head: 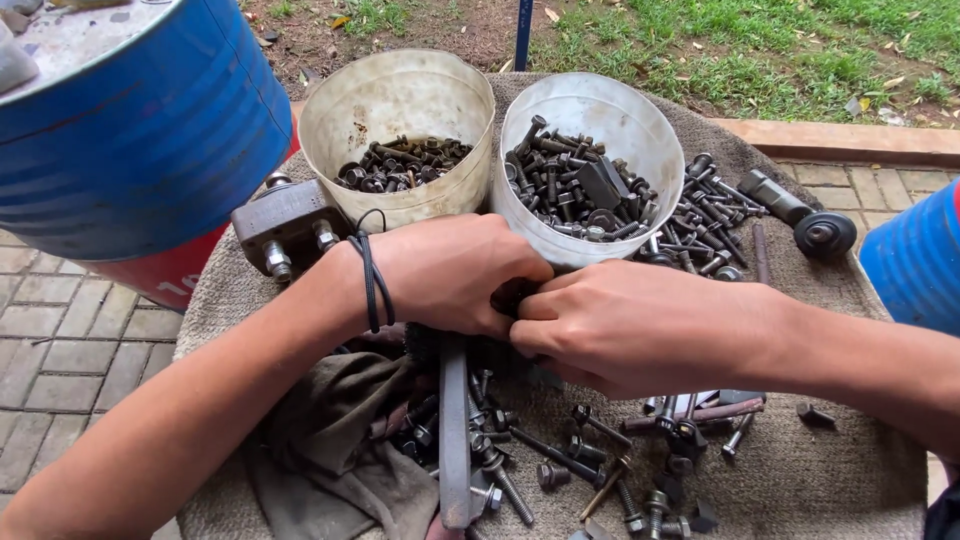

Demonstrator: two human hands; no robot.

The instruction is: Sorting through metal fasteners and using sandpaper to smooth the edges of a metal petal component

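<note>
My left hand (450, 272) and my right hand (625, 325) meet at the middle of a cloth-covered table (820, 470). Their fingers are closed together around a small dark metal part (512, 296) that is almost fully hidden between them. A black band circles my left wrist. Beneath the hands lies a long flat metal bar (454, 430) among several loose bolts (560, 458) and nuts. Just beyond the hands stand two white buckets, the left bucket (398, 100) holding nuts and the right bucket (590, 105) holding bolts.
A blue and red drum (130, 140) stands at the left, another blue drum (915, 260) at the right edge. A grey metal block with bolts (285, 225) sits by the left bucket. A dirty rag (340, 440) lies front left. More bolts (715, 215) and a small black wheel (825, 236) lie at back right.
</note>
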